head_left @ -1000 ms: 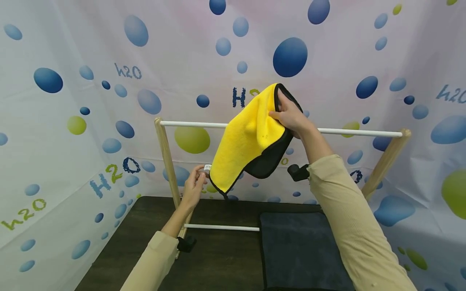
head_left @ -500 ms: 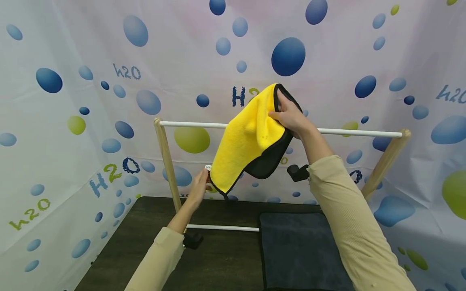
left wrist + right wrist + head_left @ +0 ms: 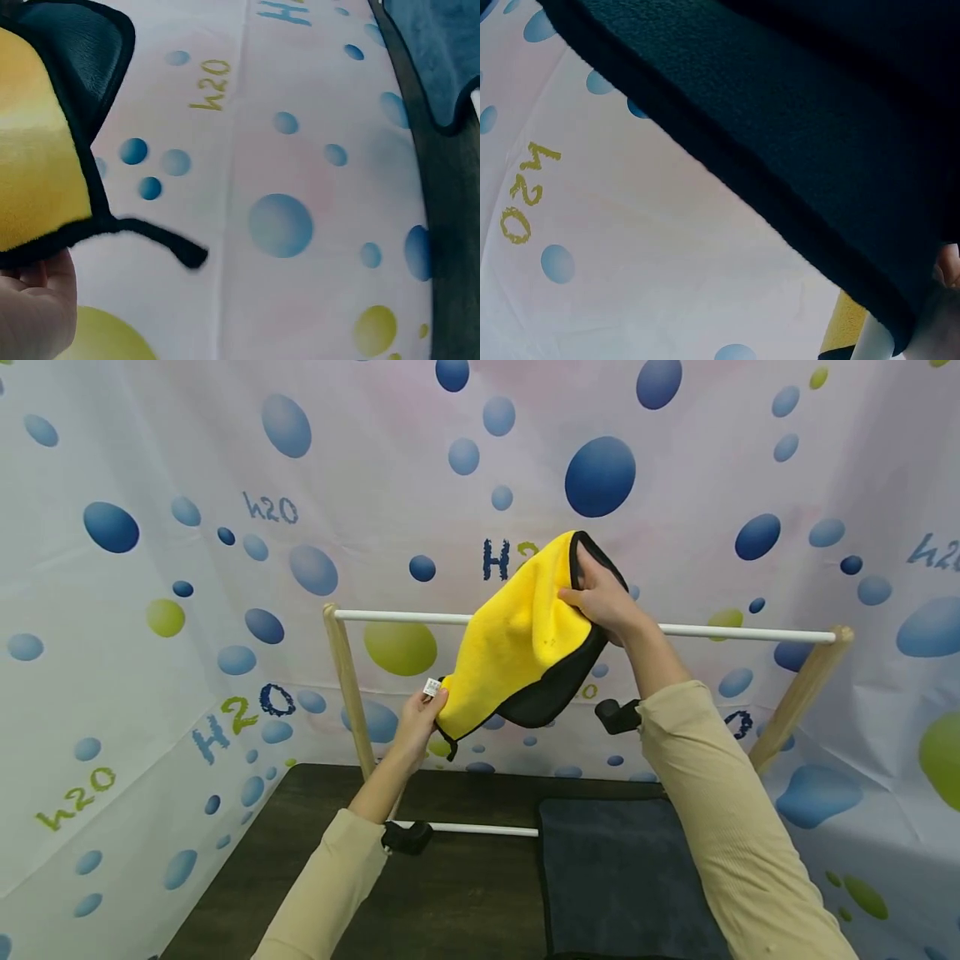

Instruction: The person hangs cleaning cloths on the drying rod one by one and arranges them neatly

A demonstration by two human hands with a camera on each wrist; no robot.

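A yellow towel [image 3: 510, 643] with a dark grey reverse and black edging is held up slantwise in front of the upper white rod. My right hand [image 3: 600, 602] grips its upper right corner, fingers partly hidden in the fold. At the lower left end, my left hand [image 3: 415, 720] pinches the edge beside a small white tag [image 3: 432, 687]. In the left wrist view a black loop [image 3: 169, 241] sticks out from the towel's corner, and my fingers lie behind the edge. The towel's dark side [image 3: 795, 127] fills much of the right wrist view.
A rack with wooden posts [image 3: 802, 697] carries an upper white rod [image 3: 742, 632] and a lower white rod [image 3: 480, 829]. On the dark table [image 3: 465, 893] a dark grey towel [image 3: 622, 868] lies flat at the right. A curtain with printed bubbles [image 3: 600, 477] stands behind.
My left hand has moved slightly right and up and now pinches the towel's lower left edge, lifting that corner a little. The right hand keeps its hold in nearly the same place.
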